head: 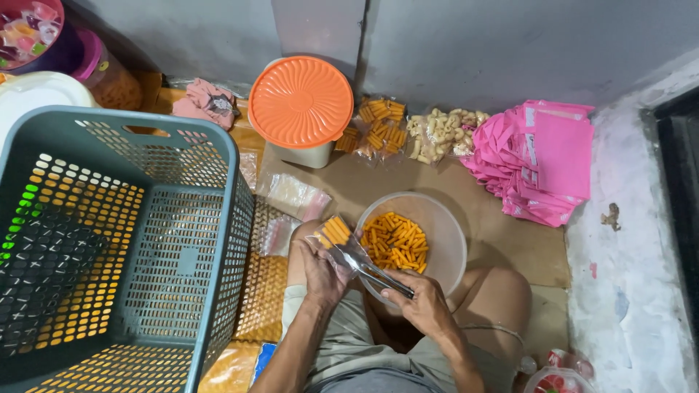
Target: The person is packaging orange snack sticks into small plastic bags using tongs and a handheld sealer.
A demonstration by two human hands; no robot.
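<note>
Orange sticks fill a small clear bag that your left hand pinches by its lower edge, fingers closed on the plastic; how much of the bag lies under the palm is hidden. Your right hand is closed on metal tongs, whose tips reach up toward the bag's mouth; whether the tips are together or apart is hard to make out. Bag and tongs sit over the left rim of a clear bowl on the floor between your knees, with a loose heap of the same orange sticks inside it. Left of you, a large grey-green basket is cut off by the frame's edge; filled packets show dimly through its mesh. Behind the bowl: an orange-lidded tub, filled snack packets, a packet of pale pieces, a stack of pink slips. Flat empty bags lie just beside the basket. Bottom right, a container is only partly in view.
</note>
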